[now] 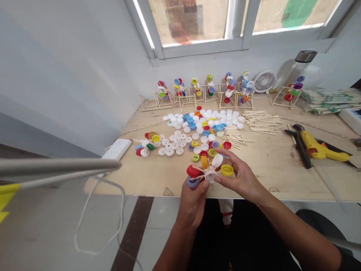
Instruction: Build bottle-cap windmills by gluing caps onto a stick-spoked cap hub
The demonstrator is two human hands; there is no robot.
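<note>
Under a window, the wooden surface (282,165) carries a white power pack (117,148) at far left, then loose bottle caps (197,128). At its near edge, a cap wheel (210,171) of sticks and coloured caps is held just above the surface. The left hand (194,199) grips it from below, and the right hand (239,177) pinches its white hub from the right. Further right lie wooden sticks (262,121) and a yellow glue gun (318,147).

Both hands, left (194,201), right (239,177), holding bottle-cap pinwheel (210,170), loose caps (203,124) on table (270,165)
</note>
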